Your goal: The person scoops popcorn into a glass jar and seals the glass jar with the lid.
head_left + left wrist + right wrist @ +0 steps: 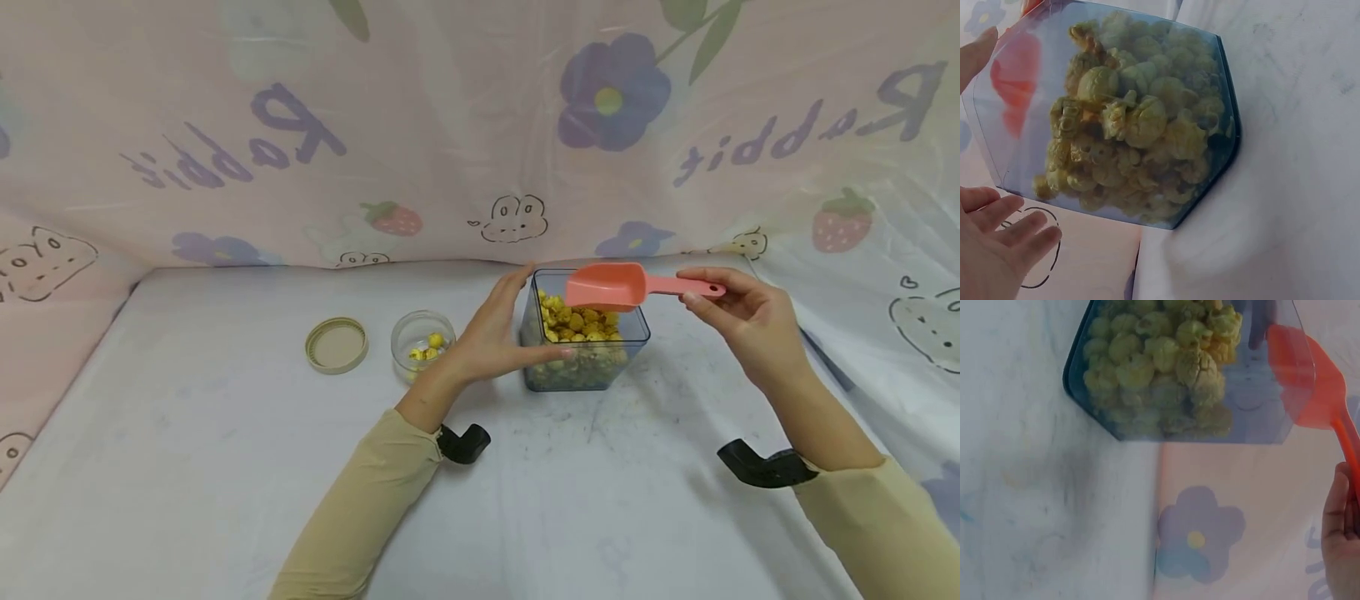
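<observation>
A printed pink sheet (pixel 435 108) forms the backdrop, meeting a white tabletop (pixel 487 517) that carries the items inspected. Largest item: one clear, square-mouthed container (pixel 581 378), standing upright towards the far side, part-filled with yellow popcorn (pixel 577 323); its walls appear stiff, smooth and likely slippery, its load light, and opposite walls below the rim would offer the soundest hold. Two hands are present. The left hand (pixel 491 342) is spread at the container, fingers extended by the far left corner, thumb across the near wall, not clenched. The right hand (pixel 757 325) pinches the handle of one pink scoop (pixel 611 287), its bowl at the container's mouth with no popcorn visible in it. The scoop looks light and rigid; the handle is the proper grip. One round clear jar (pixel 401 348) stands left of the container, a few popcorn pieces inside, exact number not determinable. One round lid (pixel 337 345) lies flat further left, apart from the jar. Popcorn pieces in the container are too many to count; judged light and brittle.
</observation>
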A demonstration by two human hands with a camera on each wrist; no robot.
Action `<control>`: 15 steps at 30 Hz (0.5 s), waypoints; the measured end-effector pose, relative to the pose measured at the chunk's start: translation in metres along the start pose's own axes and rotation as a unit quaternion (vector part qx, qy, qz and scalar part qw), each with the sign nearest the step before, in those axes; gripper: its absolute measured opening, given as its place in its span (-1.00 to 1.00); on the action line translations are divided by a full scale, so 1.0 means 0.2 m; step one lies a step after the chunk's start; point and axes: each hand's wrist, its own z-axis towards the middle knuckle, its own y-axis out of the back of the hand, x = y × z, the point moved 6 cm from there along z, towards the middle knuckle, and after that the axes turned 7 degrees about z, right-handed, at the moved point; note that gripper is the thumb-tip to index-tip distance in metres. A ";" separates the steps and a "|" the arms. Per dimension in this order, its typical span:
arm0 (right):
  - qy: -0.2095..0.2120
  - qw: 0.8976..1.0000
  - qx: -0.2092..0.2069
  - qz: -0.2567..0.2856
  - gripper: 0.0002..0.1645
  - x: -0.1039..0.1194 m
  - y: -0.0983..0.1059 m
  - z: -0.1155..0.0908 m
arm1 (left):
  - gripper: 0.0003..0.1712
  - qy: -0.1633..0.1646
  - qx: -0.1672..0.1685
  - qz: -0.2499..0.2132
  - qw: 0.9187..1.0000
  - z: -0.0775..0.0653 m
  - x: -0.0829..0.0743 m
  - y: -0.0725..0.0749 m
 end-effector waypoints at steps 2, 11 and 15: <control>-0.005 1.000 -0.002 -0.024 -0.68 0.00 0.01 0.00 | 0.29 -0.007 0.002 -0.011 1.000 0.01 0.00 -0.01; -0.001 0.992 0.008 -0.125 -0.69 0.03 0.02 0.01 | 0.27 -0.013 0.009 -0.051 0.999 0.02 -0.01 -0.02; 0.015 0.984 0.020 -0.178 -0.67 0.06 0.00 0.03 | 0.25 -0.014 0.007 -0.064 0.998 0.02 -0.01 -0.02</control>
